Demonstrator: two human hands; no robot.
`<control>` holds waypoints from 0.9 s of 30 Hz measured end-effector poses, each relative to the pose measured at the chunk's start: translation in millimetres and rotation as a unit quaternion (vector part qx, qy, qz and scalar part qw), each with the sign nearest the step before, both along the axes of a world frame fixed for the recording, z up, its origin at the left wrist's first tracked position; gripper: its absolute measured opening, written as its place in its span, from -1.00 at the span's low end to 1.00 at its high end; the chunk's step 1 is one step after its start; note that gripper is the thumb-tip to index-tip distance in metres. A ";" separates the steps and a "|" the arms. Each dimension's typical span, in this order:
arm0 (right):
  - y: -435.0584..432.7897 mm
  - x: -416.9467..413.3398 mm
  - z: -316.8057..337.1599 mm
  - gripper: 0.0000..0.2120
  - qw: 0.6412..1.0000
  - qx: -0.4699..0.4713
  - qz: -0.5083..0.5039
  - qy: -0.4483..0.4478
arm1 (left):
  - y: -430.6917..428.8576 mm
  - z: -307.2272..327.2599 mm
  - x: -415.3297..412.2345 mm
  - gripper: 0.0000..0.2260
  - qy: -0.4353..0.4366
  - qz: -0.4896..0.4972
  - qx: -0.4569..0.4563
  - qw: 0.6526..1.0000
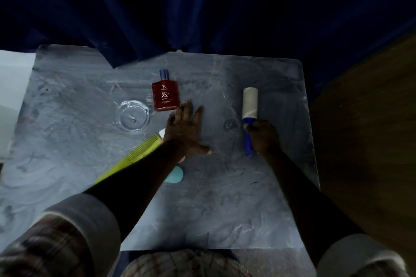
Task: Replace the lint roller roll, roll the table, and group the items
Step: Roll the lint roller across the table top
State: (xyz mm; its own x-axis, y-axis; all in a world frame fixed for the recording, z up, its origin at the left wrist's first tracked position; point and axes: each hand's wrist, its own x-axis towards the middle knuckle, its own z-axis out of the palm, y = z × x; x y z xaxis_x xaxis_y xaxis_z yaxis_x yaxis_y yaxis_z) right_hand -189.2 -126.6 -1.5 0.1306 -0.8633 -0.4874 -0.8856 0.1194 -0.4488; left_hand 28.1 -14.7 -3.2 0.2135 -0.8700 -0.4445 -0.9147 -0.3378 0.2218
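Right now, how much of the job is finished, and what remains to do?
A roll sits on the lint roller, so replacement looks done. Rolling is in hand: the right hand grips its blue handle, roll on the table, while the left hand lies flat. Grouping remains: perfume bottle, glass ashtray and yellow comb lie spread apart.

Teal disc (176, 175) half under forearm

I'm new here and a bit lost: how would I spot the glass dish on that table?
Start at the grey table, then find the red bottle near its far edge. Just left of it and nearer the person sits the glass dish. It is the only clear, round, see-through thing; the comb nearby is yellow-green.
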 end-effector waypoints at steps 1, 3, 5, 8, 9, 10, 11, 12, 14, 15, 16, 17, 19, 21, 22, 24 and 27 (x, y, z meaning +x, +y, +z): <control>3.3 10.0 1.4 -0.64 1.000 -0.001 0.024 0.009 | 0.3 -0.8 -0.1 0.37 0.001 0.006 0.000 1.000; 10.9 29.2 3.5 -0.65 0.998 -0.003 0.064 0.019 | 0.4 -1.9 -0.1 0.41 0.004 0.016 -0.002 1.000; 17.7 46.2 4.5 -0.65 0.996 -0.011 0.089 0.021 | 0.6 -2.7 0.0 0.43 0.009 0.020 -0.003 1.000; 28.3 69.0 6.1 -0.65 0.991 -0.014 0.131 0.027 | 0.3 -2.6 0.7 0.42 0.018 0.024 -0.003 1.000; 31.3 75.0 6.4 -0.65 0.990 -0.016 0.141 0.026 | 0.0 -2.2 0.7 0.42 0.019 0.022 -0.002 1.000; 34.1 79.9 6.9 -0.66 0.988 -0.018 0.152 0.027 | -0.3 -1.5 0.3 0.41 0.018 0.020 -0.001 1.000; 36.1 83.6 7.2 -0.66 0.986 -0.021 0.164 0.032 | -0.6 -0.4 -0.3 0.40 0.016 0.018 -0.001 1.000; 37.0 86.2 7.1 -0.66 0.983 -0.024 0.179 0.041 | -1.0 0.8 -0.9 0.39 0.014 0.016 0.000 1.000; 36.4 87.2 7.0 -0.67 0.977 -0.030 0.203 0.056 | -1.4 3.2 -1.4 0.38 0.016 0.011 0.005 1.000; 34.0 85.6 6.1 -0.67 0.976 -0.035 0.208 0.057 | -1.6 4.0 -1.2 0.38 0.017 0.009 0.008 1.000; 31.1 82.8 6.3 -0.68 0.976 -0.036 0.207 0.057 | -1.6 4.4 -1.1 0.38 0.016 0.008 0.011 1.000; 27.0 78.9 5.2 -0.68 0.976 -0.039 0.204 0.058 | -1.5 4.9 -1.0 0.38 0.016 0.008 0.013 1.000; 15.8 69.0 4.8 -0.67 0.980 -0.035 0.188 0.063 | -1.4 5.2 -0.9 0.39 0.017 0.011 0.013 1.000; 0.3 54.3 3.5 -0.66 0.984 -0.023 0.161 0.067 | -1.5 5.2 -1.1 0.39 0.021 0.015 0.013 1.000; -7.3 45.4 4.3 -0.65 0.988 -0.014 0.137 0.064 | -1.4 5.1 -1.4 0.40 0.023 0.017 0.014 1.000; -21.6 25.1 5.6 -0.64 0.995 -0.007 0.084 0.051 | -1.8 4.6 -2.1 0.40 0.024 0.018 0.014 0.999; -34.9 -4.8 7.7 -0.63 1.000 -0.018 0.008 0.022 | -1.6 3.2 -1.8 0.41 0.022 0.021 0.013 0.999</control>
State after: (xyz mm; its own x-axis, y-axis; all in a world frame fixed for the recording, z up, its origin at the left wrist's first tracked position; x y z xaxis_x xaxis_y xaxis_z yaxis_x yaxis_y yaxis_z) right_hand -193.9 -161.5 6.1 0.1233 -0.8789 -0.4607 -0.9060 0.0897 -0.4137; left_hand 26.3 -16.3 0.0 0.2284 -0.8490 -0.4764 -0.8893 -0.3811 0.2528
